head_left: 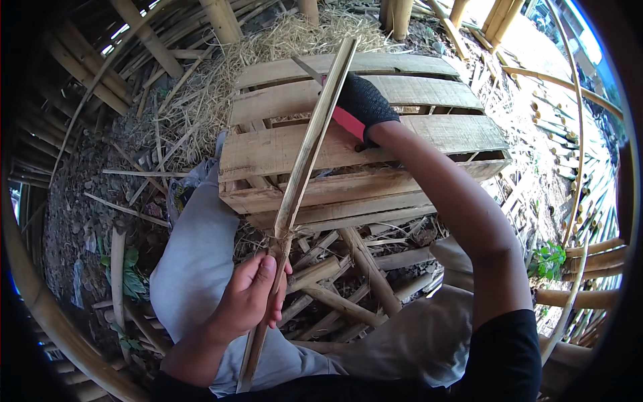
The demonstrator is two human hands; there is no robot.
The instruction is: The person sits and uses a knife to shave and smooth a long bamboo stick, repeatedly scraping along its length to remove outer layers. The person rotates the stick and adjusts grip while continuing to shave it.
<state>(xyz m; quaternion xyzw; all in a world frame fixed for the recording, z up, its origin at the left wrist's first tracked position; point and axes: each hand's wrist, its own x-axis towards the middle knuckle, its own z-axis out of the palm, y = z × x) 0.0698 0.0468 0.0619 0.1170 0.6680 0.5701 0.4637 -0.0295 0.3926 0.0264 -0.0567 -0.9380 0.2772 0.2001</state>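
Note:
My left hand point(250, 295), bare, is closed round the lower part of a split bamboo strip point(312, 149), thumb along its top. The strip slants up and away over a slatted wooden crate point(288, 149), its hollow side showing and a rough node just above my hand. My right hand point(367, 100), in a dark textured glove, is at the far end behind the strip, its fingers partly hidden. A knife point(307, 69) juts from it to the left, only its blade plainly visible. A red patch shows below the glove; I cannot tell what it belongs to.
Cut bamboo pieces point(341, 301) lie between my legs below the crate. Dry shavings point(201, 100) cover the ground at the far left. Bamboo poles point(147, 37) stand around, and many lengths point(589, 194) are stacked at the right. A green plant point(549, 260) grows there.

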